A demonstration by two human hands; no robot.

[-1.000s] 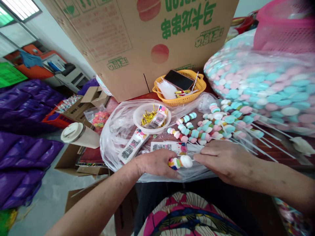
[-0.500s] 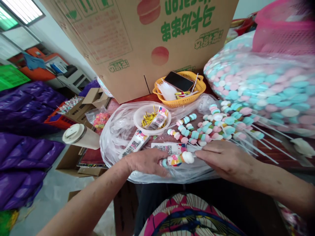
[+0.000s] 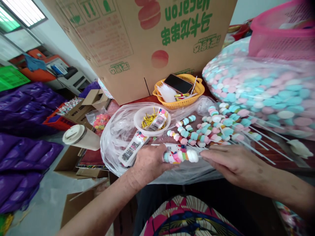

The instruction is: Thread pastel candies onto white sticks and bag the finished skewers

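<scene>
My left hand [image 3: 147, 162] is closed round the candy end of a marshmallow skewer [image 3: 182, 156] that sits in a printed clear sleeve. My right hand [image 3: 233, 162] lies just right of it, fingers close together at the stick end near the sleeve's mouth; what the fingertips pinch is hidden. Both hands work over a crumpled clear plastic sheet [image 3: 115, 131] on the table edge. Behind them lie several pastel skewers [image 3: 209, 126] with white sticks pointing right.
A white bowl [image 3: 152, 120] holds gold twist ties and printed sleeves. A yellow basket [image 3: 180, 93] carries a phone. A large carton [image 3: 137, 42] stands behind. A big bag of marshmallows [image 3: 261, 88] is at right, a lidded cup [image 3: 80, 137] at left.
My left hand has lifted and turned the sleeved skewer toward level, moving it slightly up and away. The right hand shifted a little right along the stick.
</scene>
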